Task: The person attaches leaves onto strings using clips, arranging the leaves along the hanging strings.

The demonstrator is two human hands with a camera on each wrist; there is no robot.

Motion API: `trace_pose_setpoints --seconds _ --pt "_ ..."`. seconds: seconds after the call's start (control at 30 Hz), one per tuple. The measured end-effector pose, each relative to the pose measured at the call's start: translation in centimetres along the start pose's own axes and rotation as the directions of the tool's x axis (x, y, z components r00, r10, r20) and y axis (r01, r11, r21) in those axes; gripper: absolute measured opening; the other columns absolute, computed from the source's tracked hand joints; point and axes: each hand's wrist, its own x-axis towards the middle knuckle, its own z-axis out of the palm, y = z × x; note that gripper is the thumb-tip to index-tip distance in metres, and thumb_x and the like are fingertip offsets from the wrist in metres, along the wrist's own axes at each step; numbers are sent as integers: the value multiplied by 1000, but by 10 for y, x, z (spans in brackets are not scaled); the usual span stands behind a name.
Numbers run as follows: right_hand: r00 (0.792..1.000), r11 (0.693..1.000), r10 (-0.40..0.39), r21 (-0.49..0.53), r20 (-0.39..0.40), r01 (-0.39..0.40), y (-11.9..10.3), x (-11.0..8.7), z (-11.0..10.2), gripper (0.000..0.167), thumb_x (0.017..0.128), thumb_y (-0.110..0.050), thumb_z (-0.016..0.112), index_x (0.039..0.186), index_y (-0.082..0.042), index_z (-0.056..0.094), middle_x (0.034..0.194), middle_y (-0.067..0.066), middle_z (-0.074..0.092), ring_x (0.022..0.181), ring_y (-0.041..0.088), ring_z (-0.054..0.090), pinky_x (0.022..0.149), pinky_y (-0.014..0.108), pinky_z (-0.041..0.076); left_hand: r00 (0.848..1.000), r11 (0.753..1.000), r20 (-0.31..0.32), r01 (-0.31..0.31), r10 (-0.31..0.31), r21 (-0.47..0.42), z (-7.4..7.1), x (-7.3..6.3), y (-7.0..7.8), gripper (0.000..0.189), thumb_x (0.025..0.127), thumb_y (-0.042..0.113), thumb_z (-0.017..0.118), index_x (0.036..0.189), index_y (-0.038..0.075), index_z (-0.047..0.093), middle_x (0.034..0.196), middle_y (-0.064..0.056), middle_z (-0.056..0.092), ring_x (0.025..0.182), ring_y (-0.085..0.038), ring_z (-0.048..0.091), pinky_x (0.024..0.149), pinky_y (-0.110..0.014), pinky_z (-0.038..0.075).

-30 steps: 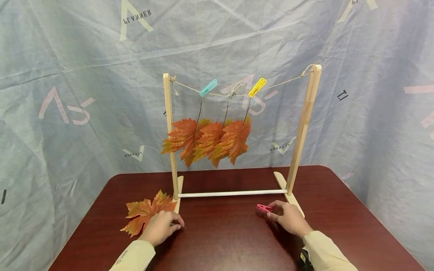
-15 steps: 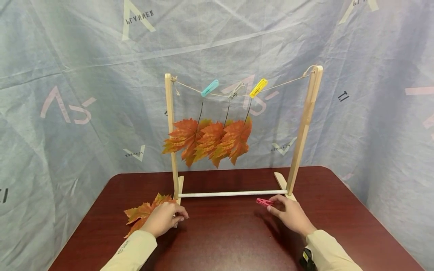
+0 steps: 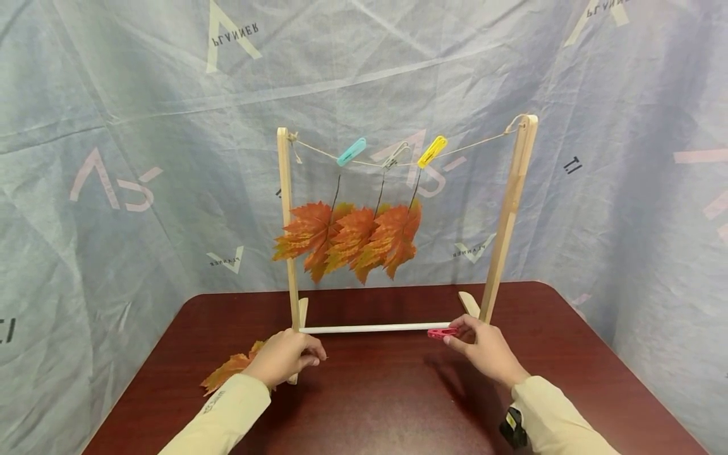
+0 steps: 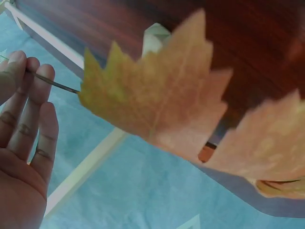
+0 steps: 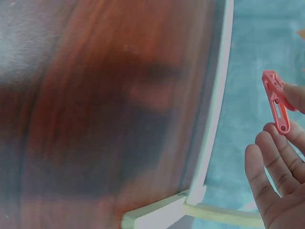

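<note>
My left hand (image 3: pixel 287 357) pinches the dark stem (image 4: pixel 59 85) of an orange and yellow artificial maple leaf (image 4: pixel 157 95); in the head view the hand and sleeve hide much of that leaf. On the other side, my right hand (image 3: pixel 486 349) holds a pink clothespin (image 5: pixel 277 102) between thumb and fingers, in front of the stand's white bar (image 3: pixel 370 328). Three similar leaves (image 3: pixel 307 234) hang by their stems from a string (image 3: pixel 478 144). A blue clothespin (image 3: pixel 351 151), a clear clothespin (image 3: pixel 396 156) and a yellow clothespin (image 3: pixel 432 151) grip the string above them.
The string is tied between two wooden posts, a left post (image 3: pixel 286 189) and a right post (image 3: pixel 512 202), which stand on feet on the dark red table (image 3: pixel 387 404). A grey printed cloth (image 3: pixel 142 253) hangs behind.
Both hands have risen a little. The left hand has moved right and forward with its leaf, and the right hand has carried the pink clothespin up to the white bar's level in view.
</note>
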Motion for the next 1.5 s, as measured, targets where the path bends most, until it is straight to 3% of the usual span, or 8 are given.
trace_pose_setpoints --seconds 0.27,0.67,0.77,0.8,1.0,1.03,1.23,1.5 --pt "997 997 -71 24 -37 72 -16 8 -10 32 92 -19 78 117 -3 68 94 1 71 82 16 65 67 29 50 1000 1000 7 7 -6 -30 -10 9 8 11 88 4 78 94 13 79 84 8 74 76 -5 69 67 -26 54" --pt "983 985 -170 -12 -72 170 -38 15 -29 25 88 -17 82 107 -7 70 85 -4 69 79 15 65 66 27 52 998 994 -42 51 -56 -99 -22 23 23 9 87 11 80 90 19 78 75 14 68 68 -2 61 64 -25 50" --pt "980 983 -182 -18 -79 181 -43 17 -36 23 87 -15 83 105 -9 71 83 -4 68 77 13 63 64 26 51 995 986 -45 85 -92 -147 -26 26 29 8 87 11 80 88 18 78 73 12 67 66 -4 60 63 -26 50" --pt "979 982 -187 -20 -83 186 -45 18 -38 23 86 -15 84 104 -9 72 82 -4 68 74 11 62 62 26 50 994 983 -46 95 -103 -160 -28 27 30 8 88 10 80 88 18 78 72 12 67 64 -5 60 72 -28 53" --pt "975 981 -195 -37 -102 192 -51 23 -51 22 83 -16 86 102 -13 76 82 -1 66 60 11 54 54 27 44 987 965 -56 132 -148 -227 -34 36 40 4 87 11 81 87 14 79 69 11 67 62 -6 61 72 -29 54" --pt "975 980 -197 -42 -105 194 -52 23 -53 22 83 -16 86 102 -13 76 82 -1 65 60 11 54 53 27 44 986 961 -59 140 -159 -240 -35 38 43 4 87 10 81 87 14 79 70 11 67 63 -8 62 62 -27 52" --pt "971 976 -216 -37 -101 213 -58 27 -64 17 82 -16 87 97 -16 78 78 -3 65 60 10 53 52 26 41 974 935 -78 182 -215 -305 -41 46 60 4 87 9 81 88 12 79 70 7 68 67 -19 68 60 -28 52" --pt "975 979 -203 2 -89 204 -66 32 -76 17 82 -18 87 96 -15 79 79 -3 72 62 10 59 55 25 45 964 905 -79 208 -254 -372 -46 54 76 5 89 13 79 87 8 79 72 2 70 64 -15 64 58 -28 50"
